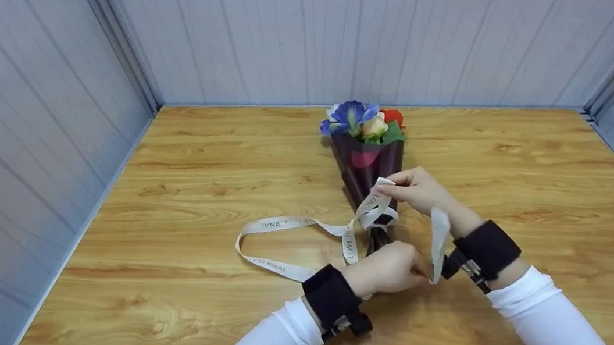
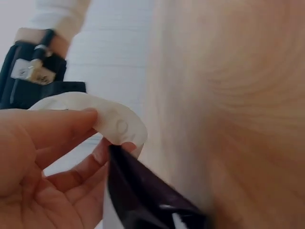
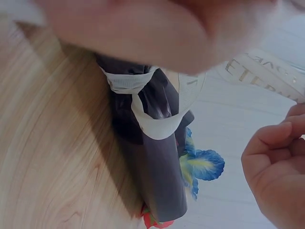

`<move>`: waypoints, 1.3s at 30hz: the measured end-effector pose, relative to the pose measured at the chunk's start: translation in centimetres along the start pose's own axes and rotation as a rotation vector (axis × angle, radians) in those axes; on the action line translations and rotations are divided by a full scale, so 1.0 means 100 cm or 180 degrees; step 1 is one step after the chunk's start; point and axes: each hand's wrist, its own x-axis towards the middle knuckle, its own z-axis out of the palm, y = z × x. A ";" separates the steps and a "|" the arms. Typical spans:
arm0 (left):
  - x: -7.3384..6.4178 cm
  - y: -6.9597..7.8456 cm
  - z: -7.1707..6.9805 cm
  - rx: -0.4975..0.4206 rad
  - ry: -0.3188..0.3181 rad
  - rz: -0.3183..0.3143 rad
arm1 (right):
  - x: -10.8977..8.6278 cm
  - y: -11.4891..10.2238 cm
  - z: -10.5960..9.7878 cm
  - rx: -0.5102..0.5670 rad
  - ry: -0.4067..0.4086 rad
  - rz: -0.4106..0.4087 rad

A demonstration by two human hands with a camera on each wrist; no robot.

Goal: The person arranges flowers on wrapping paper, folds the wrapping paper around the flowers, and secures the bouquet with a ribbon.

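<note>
A bouquet wrapped in dark purple paper (image 1: 363, 168) lies on the table with its flowers (image 1: 352, 116) toward the back wall. White printed ribbon (image 3: 162, 126) is tied round its narrow lower part, with a loop standing out from the knot (image 3: 126, 83). Above the wrapping, my right hand (image 1: 419, 192) pinches one stretch of ribbon between thumb and fingers. Nearer the stem end, my left hand (image 1: 395, 268) pinches another length of ribbon (image 2: 119, 124), which rises in front of the right wrist. In the right wrist view the left hand (image 3: 143, 38) is blurred and close.
A long slack curve of ribbon (image 1: 271, 224) lies to the left of the bouquet on the wooden table (image 1: 194, 182). Pale panelled walls (image 1: 301, 31) stand at the back and both sides. Black straps (image 1: 488, 250) with small devices sit on both wrists.
</note>
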 end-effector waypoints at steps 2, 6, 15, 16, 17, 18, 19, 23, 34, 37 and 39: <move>0.000 0.002 0.004 0.0320 -0.0065 0.0150 | 0.001 0.001 0.000 -0.0039 -0.0016 -0.0005; 0.000 0.007 0.010 0.0856 -0.0290 0.0167 | 0.002 0.003 -0.001 -0.0092 -0.0025 -0.0003; 0.013 0.015 0.005 0.1305 -0.0508 -0.0248 | 0.001 0.000 -0.005 -0.0083 -0.0036 -0.0057; 0.013 0.014 0.003 0.1290 -0.0501 -0.0183 | 0.001 0.000 -0.005 -0.0086 -0.0047 -0.0058; 0.012 0.014 0.000 0.1248 -0.0486 -0.0110 | 0.001 0.000 -0.005 -0.0091 -0.0059 -0.0055; 0.010 0.013 -0.002 0.1182 -0.0444 -0.0026 | 0.001 0.001 -0.006 -0.0108 -0.0065 -0.0048; 0.007 0.012 -0.005 0.1096 -0.0380 0.0069 | 0.001 0.001 -0.006 -0.0127 -0.0074 -0.0046; -0.006 0.008 -0.023 0.0684 0.0064 0.0323 | 0.001 0.002 -0.006 -0.0158 -0.0103 -0.0034; -0.020 -0.029 -0.062 -0.0410 0.2819 0.0115 | 0.000 0.003 -0.007 -0.0120 -0.0169 -0.0094; -0.020 -0.041 -0.063 -0.0888 0.2562 -0.0238 | 0.001 0.004 -0.006 -0.0176 -0.0240 -0.0133; -0.019 -0.045 -0.063 -0.1196 0.2274 -0.0469 | 0.001 0.004 -0.006 -0.0197 -0.0250 -0.0163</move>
